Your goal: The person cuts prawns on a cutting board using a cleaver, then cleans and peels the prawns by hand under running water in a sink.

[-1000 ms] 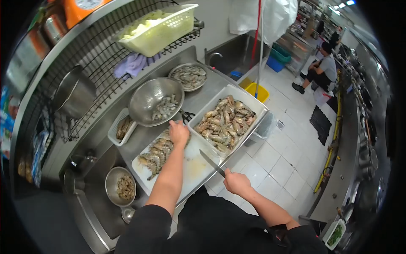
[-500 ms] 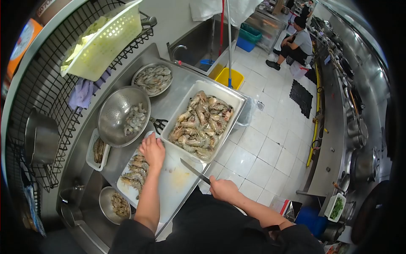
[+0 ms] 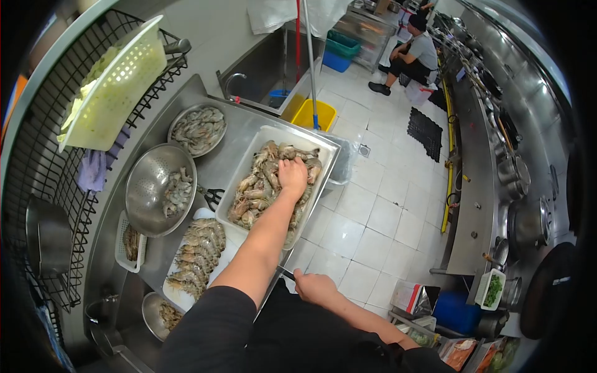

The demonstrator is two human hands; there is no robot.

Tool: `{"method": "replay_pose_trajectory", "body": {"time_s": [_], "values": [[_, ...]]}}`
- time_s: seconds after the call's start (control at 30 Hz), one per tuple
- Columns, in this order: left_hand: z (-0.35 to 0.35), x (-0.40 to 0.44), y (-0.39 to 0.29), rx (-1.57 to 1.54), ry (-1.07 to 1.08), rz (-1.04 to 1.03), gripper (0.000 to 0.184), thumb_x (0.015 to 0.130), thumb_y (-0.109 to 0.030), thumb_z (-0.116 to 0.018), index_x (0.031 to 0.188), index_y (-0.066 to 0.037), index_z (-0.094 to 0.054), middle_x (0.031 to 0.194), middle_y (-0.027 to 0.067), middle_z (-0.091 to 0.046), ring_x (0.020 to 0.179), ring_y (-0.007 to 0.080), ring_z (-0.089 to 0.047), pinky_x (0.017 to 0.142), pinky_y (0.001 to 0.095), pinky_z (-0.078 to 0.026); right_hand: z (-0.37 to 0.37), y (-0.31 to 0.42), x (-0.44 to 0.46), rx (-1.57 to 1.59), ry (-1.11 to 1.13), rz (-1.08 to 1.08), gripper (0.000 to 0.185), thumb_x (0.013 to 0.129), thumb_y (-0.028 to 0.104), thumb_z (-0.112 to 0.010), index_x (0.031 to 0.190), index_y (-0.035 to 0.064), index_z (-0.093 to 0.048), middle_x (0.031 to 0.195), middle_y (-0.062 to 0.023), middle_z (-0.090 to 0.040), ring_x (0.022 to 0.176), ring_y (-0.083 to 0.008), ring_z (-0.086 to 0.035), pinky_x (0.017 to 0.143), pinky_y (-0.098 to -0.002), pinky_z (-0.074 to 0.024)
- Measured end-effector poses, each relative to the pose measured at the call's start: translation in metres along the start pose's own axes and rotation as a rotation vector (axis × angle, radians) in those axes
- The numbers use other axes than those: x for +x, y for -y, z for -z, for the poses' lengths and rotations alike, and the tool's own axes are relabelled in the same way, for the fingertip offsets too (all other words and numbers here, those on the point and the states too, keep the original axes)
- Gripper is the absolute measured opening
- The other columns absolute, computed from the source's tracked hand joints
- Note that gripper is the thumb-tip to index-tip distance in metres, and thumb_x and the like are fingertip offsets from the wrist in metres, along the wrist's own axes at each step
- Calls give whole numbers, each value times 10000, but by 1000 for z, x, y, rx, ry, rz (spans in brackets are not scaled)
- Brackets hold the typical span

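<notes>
I have the left hand (image 3: pixel 293 176) over the big tub (image 3: pixel 301 140), palm down with the fingers bent into the loose shrimp (image 3: pixel 261 186); the fingertips are buried, so I cannot tell whether they pinch any. That tub sits at the far right corner of the metal counter (image 3: pixel 233 138). My right hand (image 3: pixel 315 286) is wrapped round the handle of a knife (image 3: pixel 286 272) just off the counter's right edge; the forearm hides most of its blade.

Toward the near edge I see a cutting board (image 3: pixel 227 252) with a row of shrimp (image 3: pixel 198 255) along its left side. Scissors (image 3: pixel 213 198) lie between the tub and a colander (image 3: pixel 144 180), which holds pale shrimp (image 3: pixel 178 191) near the left edge. Beyond it, a bowl (image 3: pixel 199 129) of shrimp stands by the far left corner.
</notes>
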State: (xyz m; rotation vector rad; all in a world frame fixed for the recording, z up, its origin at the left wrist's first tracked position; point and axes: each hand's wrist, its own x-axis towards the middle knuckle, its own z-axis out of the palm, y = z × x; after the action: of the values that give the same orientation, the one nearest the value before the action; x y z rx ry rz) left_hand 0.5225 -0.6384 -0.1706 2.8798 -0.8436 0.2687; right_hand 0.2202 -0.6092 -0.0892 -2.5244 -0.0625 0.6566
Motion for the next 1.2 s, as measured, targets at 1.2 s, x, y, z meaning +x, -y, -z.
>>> {"method": "replay_pose_trajectory", "body": {"time_s": [1.2], "values": [[68, -361, 77, -701, -167, 632, 246, 912, -61, -548, 1144, -44, -627, 1117, 111, -659, 1061, 278, -593, 994, 432, -356, -63, -34, -19, 1118, 100, -83, 286, 947, 221, -573, 1069, -35, -533, 585, -40, -513, 396, -127, -488, 355, -314, -407]]}}
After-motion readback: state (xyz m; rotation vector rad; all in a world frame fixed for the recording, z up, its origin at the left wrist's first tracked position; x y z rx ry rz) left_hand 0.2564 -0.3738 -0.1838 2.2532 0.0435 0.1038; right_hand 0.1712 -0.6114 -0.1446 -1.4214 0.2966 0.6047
